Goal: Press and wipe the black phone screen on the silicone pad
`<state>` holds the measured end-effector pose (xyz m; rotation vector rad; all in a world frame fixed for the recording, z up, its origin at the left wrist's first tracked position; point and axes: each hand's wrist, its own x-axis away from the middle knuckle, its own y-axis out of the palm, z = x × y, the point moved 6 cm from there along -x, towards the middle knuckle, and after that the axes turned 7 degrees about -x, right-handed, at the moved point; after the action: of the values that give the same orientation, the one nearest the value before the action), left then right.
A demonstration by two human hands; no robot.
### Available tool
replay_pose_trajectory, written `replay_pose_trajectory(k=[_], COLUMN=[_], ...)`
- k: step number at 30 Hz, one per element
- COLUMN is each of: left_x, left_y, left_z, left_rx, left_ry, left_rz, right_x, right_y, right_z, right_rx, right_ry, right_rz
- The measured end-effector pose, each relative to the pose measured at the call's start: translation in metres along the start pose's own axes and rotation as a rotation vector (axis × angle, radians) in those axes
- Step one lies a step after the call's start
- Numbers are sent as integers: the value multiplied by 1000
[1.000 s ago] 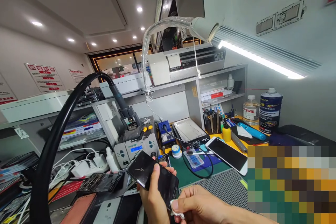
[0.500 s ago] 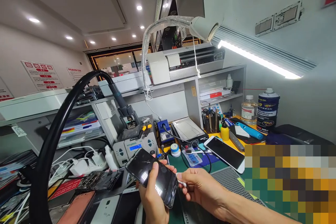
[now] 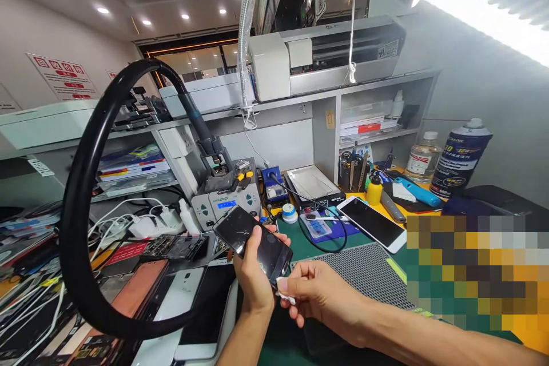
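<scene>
A black smartphone [image 3: 244,231] with light marks on its glass is gripped by my left hand [image 3: 256,274], the thumb lying over the screen and the fingers behind it. My right hand [image 3: 321,297] pinches a small crumpled piece of white tissue [image 3: 286,291]. That tissue is at the phone's lower corner; whether it touches the edge I cannot tell. Under my hands lies a green work mat [image 3: 278,349], with a grey perforated mat [image 3: 360,271] to the right.
A thick black hose [image 3: 79,211] loops up on the left. Several phones, such as a white one [image 3: 169,314], lie below it. A rework station [image 3: 227,206] stands behind my hands. A white-framed phone [image 3: 373,223], a yellow bottle [image 3: 374,190] and a spray can [image 3: 461,157] are right.
The view has tilted down and come closer to the bench. My right hand with the tissue has shifted down along the phone's end to its lower corner. My left hand keeps its hold.
</scene>
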<state>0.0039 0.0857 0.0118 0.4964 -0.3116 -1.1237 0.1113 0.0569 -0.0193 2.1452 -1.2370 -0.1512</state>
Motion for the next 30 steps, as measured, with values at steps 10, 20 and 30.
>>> replay_pose_trajectory(k=[10,20,30], left_x=[3,-3,-7], left_y=[5,7,5], left_z=[7,8,4], left_rx=[27,88,76], left_ry=[-6,-204,-289], left_rz=[-70,-107,-100], right_x=[-5,-6,-3], right_y=[-14,-26,-23], right_z=[-11,-31,-39], right_rx=[-21,-30,-54], right_ry=[-105,-172,-121], right_rz=[70,115,34])
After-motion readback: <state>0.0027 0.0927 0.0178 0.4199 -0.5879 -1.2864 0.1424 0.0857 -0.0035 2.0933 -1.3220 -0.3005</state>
